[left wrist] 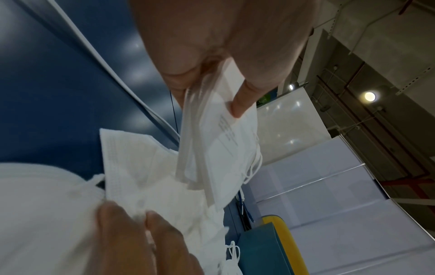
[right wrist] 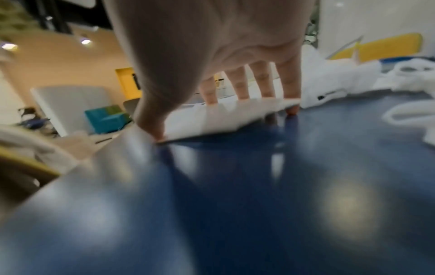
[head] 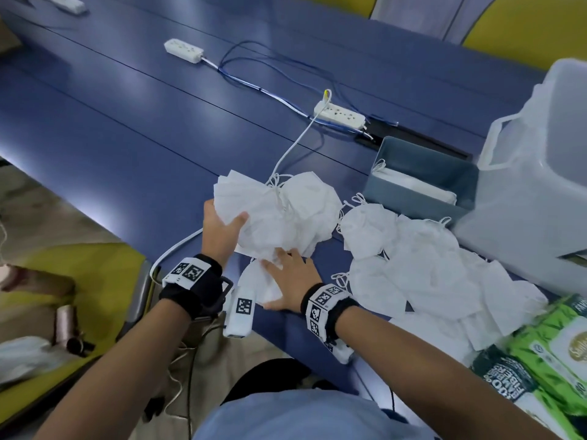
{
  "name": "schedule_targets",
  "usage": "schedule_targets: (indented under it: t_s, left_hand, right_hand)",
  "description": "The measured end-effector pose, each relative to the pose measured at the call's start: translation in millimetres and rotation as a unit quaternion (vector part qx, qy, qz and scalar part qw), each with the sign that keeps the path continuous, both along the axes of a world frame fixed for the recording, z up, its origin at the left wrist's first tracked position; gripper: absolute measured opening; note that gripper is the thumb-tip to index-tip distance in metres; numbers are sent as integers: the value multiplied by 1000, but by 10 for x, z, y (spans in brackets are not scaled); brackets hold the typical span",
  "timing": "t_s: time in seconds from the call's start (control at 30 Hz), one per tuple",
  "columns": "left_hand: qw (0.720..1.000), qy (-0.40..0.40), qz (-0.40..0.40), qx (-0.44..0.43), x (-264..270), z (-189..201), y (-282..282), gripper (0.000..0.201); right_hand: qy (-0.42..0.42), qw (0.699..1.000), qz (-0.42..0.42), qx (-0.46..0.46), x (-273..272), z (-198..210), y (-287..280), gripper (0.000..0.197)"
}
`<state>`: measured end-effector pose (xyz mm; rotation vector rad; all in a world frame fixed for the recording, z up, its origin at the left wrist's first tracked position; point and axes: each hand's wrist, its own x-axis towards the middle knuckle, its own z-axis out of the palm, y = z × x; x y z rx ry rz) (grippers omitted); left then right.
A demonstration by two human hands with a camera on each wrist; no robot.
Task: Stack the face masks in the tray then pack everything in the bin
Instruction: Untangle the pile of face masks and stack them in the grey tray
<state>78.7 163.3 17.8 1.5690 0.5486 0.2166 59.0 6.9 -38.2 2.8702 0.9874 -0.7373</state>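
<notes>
- Our left hand (head: 222, 231) is curled around a fat bunch of white face masks (head: 273, 214), with the thumb on top. It holds them up just above the blue table (head: 127, 128).
- Our right hand (head: 290, 282) lies flat with fingers spread. It presses on 1 mask (head: 257, 282) by the near table edge and touches the bottom of the bunch.
- The grey tray (head: 409, 192) lies ahead and to the right of both hands. Some masks are in it already. Its long side runs from near-left to far-right.
- We think the right hand is nearer the tray, but the left hand has the bunch.
- A loose pile of masks (head: 428, 265) lies between our hands and the clear bin (head: 536, 173).
- The bin is cut off at the right edge, so we cannot see inside it.
- The right wrist view is blurry. We cannot count the masks in the bunch.
</notes>
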Motion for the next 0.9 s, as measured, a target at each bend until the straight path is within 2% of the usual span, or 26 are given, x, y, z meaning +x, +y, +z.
schedule_targets:
  t_s: [0.13, 0.23, 0.3, 0.37, 0.47, 0.53, 0.63, 0.7, 0.77, 0.8, 0.9]
  left_hand:
    - [1000, 2, -6, -13, 26, -17, -28, 38]
    - [1000, 3, -17, -15, 50, -11, -96, 38]
    - [1000, -3, -25, -10, 77, -15, -149, 38]
    - [999, -7, -38, -9, 116, -12, -205, 38]
    - [999, -6, -51, 0, 189, -20, -294, 45]
    - [997, -20, -67, 14, 237, -50, -335, 60]
    - [992, -46, -114, 24, 275, -82, -442, 79]
    - [984, -56, -157, 61, 289, -68, -565, 62]
    - [975, -49, -200, 85, 292, -49, -707, 34]
    - [969, -41, -226, 95, 284, -27, -790, 26]
    - [946, -23, -307, 99, 261, 4, -1047, 30]
  right_hand:
    - [-101, 993, 29, -47, -39, 8, -71, 47]
    - [-164, 985, 43, -4, -9, 54, -230, 24]
    - [-180, 983, 45, 6, 56, 100, -391, 28]
    - [-147, 989, 15, 27, 79, 188, -569, 46]
    - [-100, 986, -95, 94, -7, 331, -913, 52]
    - [-96, 970, -168, 146, -87, 393, -1154, 53]
    - [-123, 918, -288, 242, -243, 523, -1434, 50]
    - [-149, 866, -369, 303, -306, 605, -1608, 44]
    - [-157, 791, -461, 370, -343, 743, -1752, 37]
    - [-162, 755, -498, 395, -358, 814, -1822, 36]
    - [-211, 659, -560, 455, -351, 953, -1979, 32]
